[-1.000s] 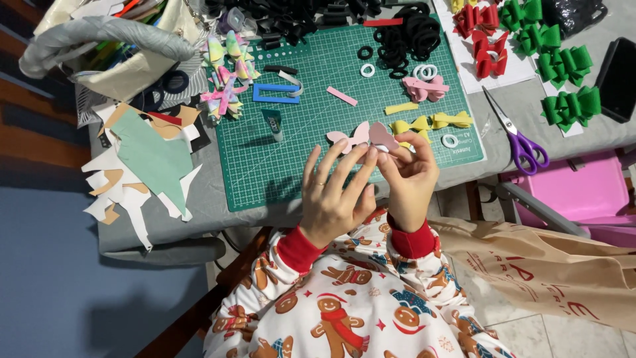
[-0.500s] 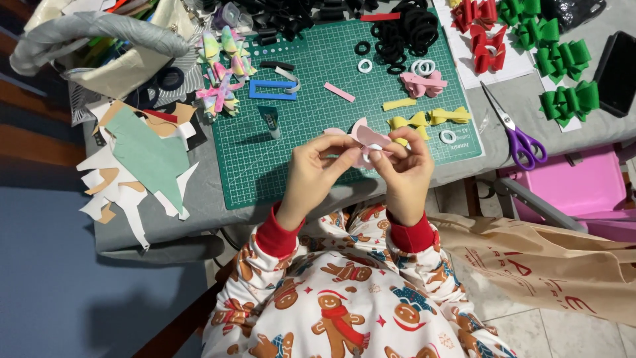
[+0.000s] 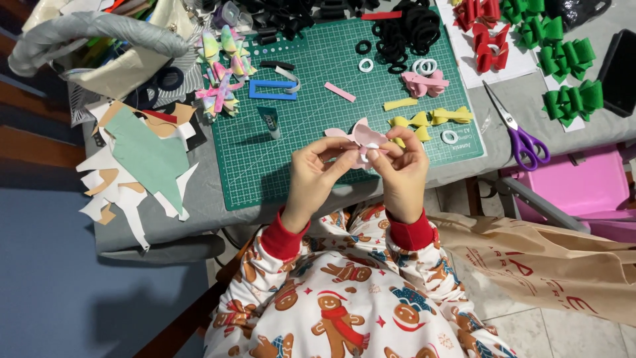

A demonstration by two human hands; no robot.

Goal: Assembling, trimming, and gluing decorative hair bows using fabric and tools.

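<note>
I see both hands raised just in front of the near edge of the green cutting mat (image 3: 291, 172), working one small piece between them. The left hand (image 3: 310, 178) has thumb and fingertips pressed together on the left lobe of a pale pink foam bow (image 3: 361, 136); the right hand (image 3: 402, 174) pinches its right side, fingers curled in tight. The bow looks soft and matte, with rounded, petal-like loops, and a small white ring shows at its middle between the fingertips.

On the mat, right of the bow, lie yellow foam bows (image 3: 430, 119) of the same flat, spongy look, and beyond them a finished pink bow (image 3: 424, 83) beside white elastic rings (image 3: 425, 65). At the mat's far edge sits a heap of black hair ties (image 3: 404, 30), thin and loop-shaped. Towards the mat's centre stand a small glue tube (image 3: 269, 120) and a blue rectangular frame (image 3: 273, 90). Off the mat's right edge rest purple-handled scissors (image 3: 520, 136); farther right, glossy green ribbon bows (image 3: 563, 79) and red ones (image 3: 482, 30) lie on white paper. Left of the mat, jagged foam offcuts (image 3: 142, 159) in mint, white and tan pile up.

The mat's grid is printed in fine pale lines, and it lies on a grey cloth-covered table (image 3: 199, 219). A brown paper bag (image 3: 550, 265) slumps on the tiled floor, right of the mat.
</note>
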